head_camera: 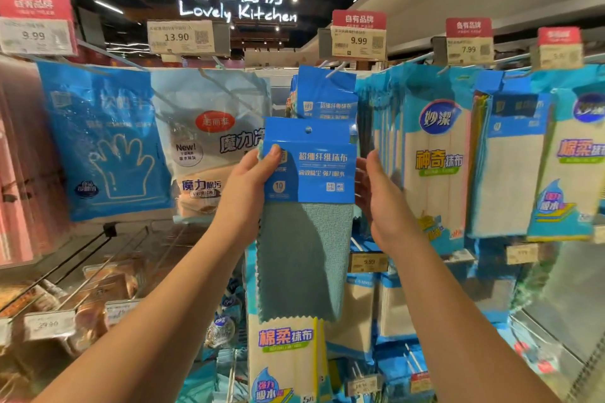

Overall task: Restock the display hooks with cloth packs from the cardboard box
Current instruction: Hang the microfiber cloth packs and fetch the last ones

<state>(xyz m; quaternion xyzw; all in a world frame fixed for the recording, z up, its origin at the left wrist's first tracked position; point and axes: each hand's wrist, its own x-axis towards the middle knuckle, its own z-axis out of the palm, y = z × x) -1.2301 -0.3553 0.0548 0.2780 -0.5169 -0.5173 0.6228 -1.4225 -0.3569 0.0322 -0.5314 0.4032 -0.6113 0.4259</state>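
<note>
1. The left hand (253, 173) is gripping a cloth pack (306, 206) at its left edge, thumb lying on the front of the blue card header and the other fingers hidden behind it.
2. The right hand (376, 196) is hovering just beside the pack's right edge, palm turned toward it, fingers straight and relaxed, holding nothing; whether it is touching the pack cannot be told.
3. The pack is showing a blue header with white print, a round hang hole near the top, and a teal cloth with zigzag edges hanging below.
4. It is being held upright between the two hands, below and in front of the hook (334, 70).
5. A matching hung pack (327, 95) is hanging on that hook, right behind the held one's top.
6. A 9.99 price tag (358, 41) is sitting above the hook.
</note>
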